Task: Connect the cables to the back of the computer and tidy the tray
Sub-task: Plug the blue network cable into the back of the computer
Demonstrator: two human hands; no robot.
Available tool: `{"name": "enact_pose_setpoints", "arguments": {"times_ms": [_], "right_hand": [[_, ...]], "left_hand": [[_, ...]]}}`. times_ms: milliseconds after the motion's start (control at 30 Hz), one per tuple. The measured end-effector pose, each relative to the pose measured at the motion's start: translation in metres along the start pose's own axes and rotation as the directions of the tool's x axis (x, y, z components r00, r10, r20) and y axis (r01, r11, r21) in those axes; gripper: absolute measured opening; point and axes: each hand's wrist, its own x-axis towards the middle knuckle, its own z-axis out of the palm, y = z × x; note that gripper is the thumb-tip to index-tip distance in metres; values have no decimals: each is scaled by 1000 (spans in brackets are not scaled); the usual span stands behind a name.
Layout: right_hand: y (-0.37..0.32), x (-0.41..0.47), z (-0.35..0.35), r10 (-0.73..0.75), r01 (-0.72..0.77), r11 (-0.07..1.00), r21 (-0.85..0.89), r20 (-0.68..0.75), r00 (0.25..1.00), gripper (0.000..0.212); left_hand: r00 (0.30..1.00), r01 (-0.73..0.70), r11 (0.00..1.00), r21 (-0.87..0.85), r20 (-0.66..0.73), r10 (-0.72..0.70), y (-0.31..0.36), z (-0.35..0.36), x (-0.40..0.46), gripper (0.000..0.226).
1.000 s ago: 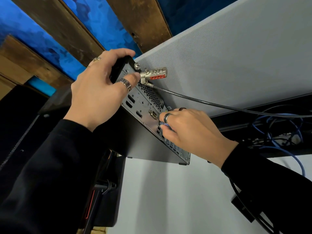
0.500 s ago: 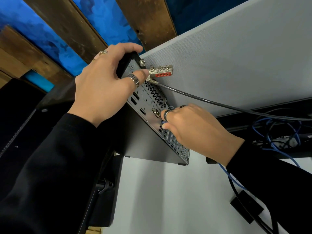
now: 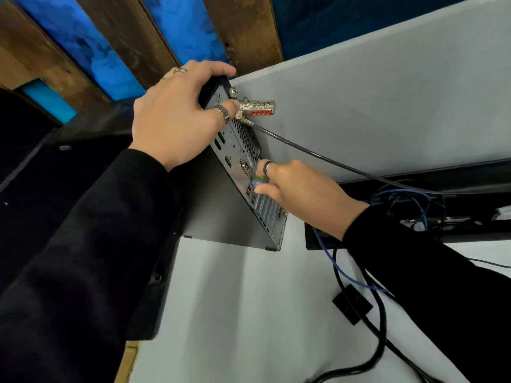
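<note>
Gripping top corner of tilted computer [image 3: 221,205] with left hand [image 3: 177,117], fingers curled over edge; pinching blue cable [image 3: 348,277] plug at rear ports with right hand [image 3: 301,192].

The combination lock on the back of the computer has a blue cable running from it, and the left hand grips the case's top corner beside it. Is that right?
Not quite. In the head view the cable from the combination lock is black, not blue. The blue cable runs toward the right hand lower on the computer. The left hand does grip the top corner.
</note>
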Motion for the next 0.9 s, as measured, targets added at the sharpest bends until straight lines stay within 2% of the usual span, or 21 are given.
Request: {"name": "enact_pose_setpoints", "arguments": {"times_ms": [133,267,400,600,733,900], "right_hand": [[6,-29,-13,71,-64,988,141,-44,997,29],[10,-59,-20,175,-159,965,207,-61,983,33],[18,-97,-27,261,-243,943,226,-53,964,29],[33,-167,-31,434,-436,845,311,78,897,10],[43,-215,-21,479,-506,795,335,165,862,21],[43,-256,-3,531,-580,723,375,235,814,25]], "left_hand": [[998,-2,1000,15,-69,3,2,1,-4,37],[990,0,1000,8,-140,1,5,3,-9,36],[980,-93,995,44,-175,99,3,7,-22,36],[959,-213,975,66,-177,222,15,18,-62,41],[958,-251,968,17,-143,250,31,36,-103,37],[983,-184,969,-165,-44,179,43,81,-167,32]]}}
